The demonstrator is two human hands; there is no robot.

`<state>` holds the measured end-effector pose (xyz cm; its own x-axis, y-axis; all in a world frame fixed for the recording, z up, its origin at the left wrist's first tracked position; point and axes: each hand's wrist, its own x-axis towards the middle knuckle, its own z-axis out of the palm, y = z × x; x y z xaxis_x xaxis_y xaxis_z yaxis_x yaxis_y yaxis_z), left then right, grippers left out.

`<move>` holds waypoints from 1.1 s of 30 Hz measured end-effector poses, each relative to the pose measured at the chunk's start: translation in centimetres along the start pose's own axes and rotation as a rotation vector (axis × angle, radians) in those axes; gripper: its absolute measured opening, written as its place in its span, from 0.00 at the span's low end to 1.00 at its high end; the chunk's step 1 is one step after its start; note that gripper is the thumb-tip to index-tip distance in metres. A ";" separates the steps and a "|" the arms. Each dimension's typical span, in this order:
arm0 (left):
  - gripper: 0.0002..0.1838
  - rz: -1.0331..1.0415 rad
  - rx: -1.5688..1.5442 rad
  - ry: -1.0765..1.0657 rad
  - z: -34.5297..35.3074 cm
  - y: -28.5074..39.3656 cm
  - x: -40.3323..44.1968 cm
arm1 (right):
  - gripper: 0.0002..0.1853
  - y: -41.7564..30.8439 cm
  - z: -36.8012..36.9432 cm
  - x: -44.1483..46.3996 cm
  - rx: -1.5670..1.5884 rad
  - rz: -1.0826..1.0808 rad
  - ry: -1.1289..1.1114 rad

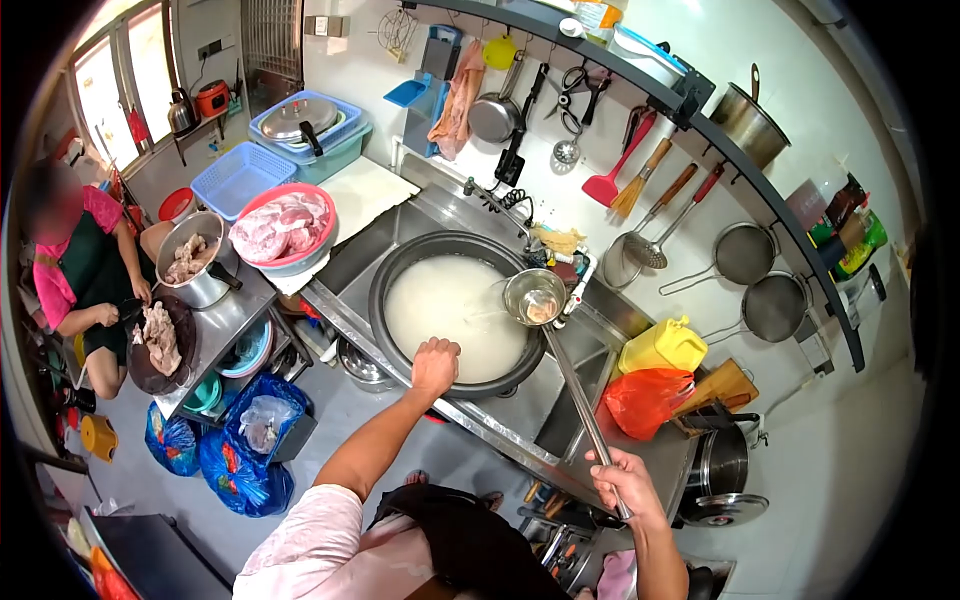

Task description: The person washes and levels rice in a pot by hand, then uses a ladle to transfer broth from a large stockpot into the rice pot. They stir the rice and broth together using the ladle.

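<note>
1. The left hand (436, 366) curled at the near rim of a large, round black tub (378, 290); its grip was unclear.
2. The right hand (621, 482) was closed around a long-handled steel ladle (580, 395), its bowl by the tub's right rim.
3. Cloudy white liquid (450, 315) lay inside.

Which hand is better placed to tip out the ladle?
Probably the right hand: it grips the ladle handle, while the left hand is at the near side of the basin.
</note>
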<state>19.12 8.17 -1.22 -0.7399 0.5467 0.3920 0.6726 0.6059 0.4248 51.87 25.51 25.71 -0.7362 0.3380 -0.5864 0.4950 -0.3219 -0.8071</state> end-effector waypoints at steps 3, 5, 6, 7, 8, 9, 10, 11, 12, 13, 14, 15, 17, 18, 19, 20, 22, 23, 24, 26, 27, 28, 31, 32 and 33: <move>0.03 0.046 -0.020 0.070 0.0 -0.1 -0.1 | 0.13 -0.2 0.2 0.1 -0.049 -0.007 -0.002; 0.02 0.059 -0.033 0.085 0.0 -0.1 -0.2 | 0.13 -0.1 0.4 0.0 -0.090 -0.010 -0.001; 0.01 0.065 -0.038 0.093 -0.1 -0.1 -0.2 | 0.13 0.0 0.5 0.0 -0.102 -0.013 -0.001; 0.01 0.068 -0.030 0.094 -0.2 -0.1 -0.1 | 0.14 0.1 0.7 0.0 -0.115 -0.015 -0.001; 0.01 0.070 -0.022 0.095 -0.3 0.0 -0.1 | 0.14 0.1 0.8 0.0 -0.129 -0.016 -0.001; 0.01 0.072 -0.015 0.096 -0.3 0.0 -0.1 | 0.14 0.2 0.8 -0.1 -0.153 -0.018 -0.003; 0.01 0.070 -0.022 0.102 -0.2 0.1 -0.2 | 0.14 0.2 0.9 -0.1 -0.176 -0.021 -0.005; 0.01 0.070 -0.027 0.109 -0.2 0.1 -0.1 | 0.14 0.3 1.0 -0.1 -0.198 -0.026 -0.007; 0.01 0.069 -0.032 0.117 -0.3 0.1 -0.1 | 0.15 0.3 1.1 0.0 -0.223 -0.031 0.003; 0.01 0.069 -0.029 0.116 -0.3 0.1 -0.1 | 0.15 0.4 1.1 0.0 -0.248 -0.035 0.012; 0.01 0.069 -0.026 0.115 -0.4 0.1 -0.1 | 0.15 0.4 1.2 0.1 -0.274 -0.040 0.021; 0.02 0.068 -0.023 0.114 -0.4 0.1 -0.1 | 0.14 0.6 1.3 0.2 -0.295 -0.057 0.034; 0.02 0.064 -0.010 0.107 -0.2 0.2 -0.1 | 0.13 1.1 1.3 0.5 -0.337 -0.089 0.061; 0.02 0.063 -0.002 0.104 -0.2 0.2 -0.1 | 0.14 1.3 1.3 0.7 -0.390 -0.117 0.084; 0.02 0.062 -0.004 0.106 -0.3 0.2 -0.1 | 0.15 1.6 1.2 0.8 -0.442 -0.146 0.108; 0.02 0.062 -0.005 0.109 -0.3 0.2 -0.1 | 0.16 1.9 1.1 1.1 -0.494 -0.176 0.132; 0.02 0.059 -0.024 0.116 -0.2 0.3 0.0 | 0.22 3.5 -0.3 2.3 -0.757 -0.359 0.211; 0.03 0.056 -0.041 0.120 -0.1 0.3 0.0 | 0.26 4.1 -0.9 2.7 -0.889 -0.450 0.253; 0.04 0.054 -0.058 0.123 -0.1 0.3 0.1 | 0.26 3.8 -0.7 2.4 -0.943 -0.453 0.292; 0.03 0.040 -0.056 0.097 -0.2 0.3 0.1 | 0.28 2.9 0.0 1.7 -1.051 -0.457 0.370; 0.03 0.032 -0.055 0.082 -0.3 0.4 0.1 | 0.27 3.4 -0.3 1.9 -1.102 -0.542 0.404; 0.03 0.029 -0.050 0.080 -0.4 0.5 0.1 | 0.27 3.6 -0.6 1.8 -1.121 -0.550 0.431; 0.02 0.026 -0.044 0.073 -0.5 0.6 0.1 | 0.25 4.3 -1.4 1.5 -1.163 -0.598 0.518; 0.02 0.024 -0.047 0.075 -0.5 0.7 0.2 | 0.24 4.4 -1.7 1.2 -1.052 -0.562 0.488; 0.02 0.023 -0.051 0.077 -0.6 0.8 0.3 | 0.23 4.4 -2.0 0.9 -0.939 -0.527 0.459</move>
<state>19.42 8.47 -0.29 -0.7230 0.5132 0.4626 0.6904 0.5626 0.4548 54.35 26.13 21.50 -0.8115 0.5839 0.0206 0.4662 0.6685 -0.5795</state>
